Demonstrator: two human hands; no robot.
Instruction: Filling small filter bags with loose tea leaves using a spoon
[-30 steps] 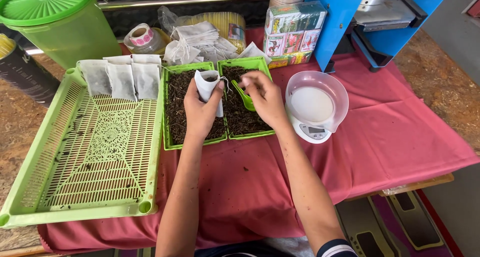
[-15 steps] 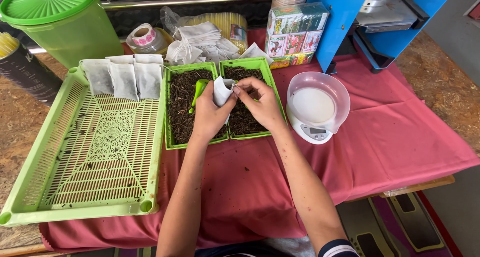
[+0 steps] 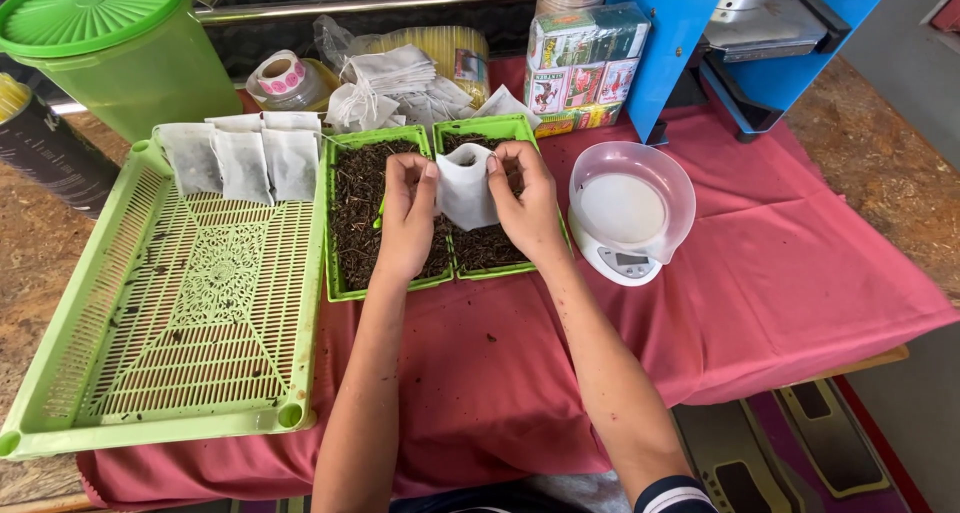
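Over the two green trays (image 3: 345, 291), you hold a white filter bag (image 3: 466, 187).
Your left hand (image 3: 407, 218) and right hand (image 3: 527, 205) each pinch one top corner.

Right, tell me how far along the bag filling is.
Done: three filled bags lie at the lattice tray's top edge. In hand: left hand and right hand hold a white bag over the leaf trays. Left: a stack of empty bags behind.
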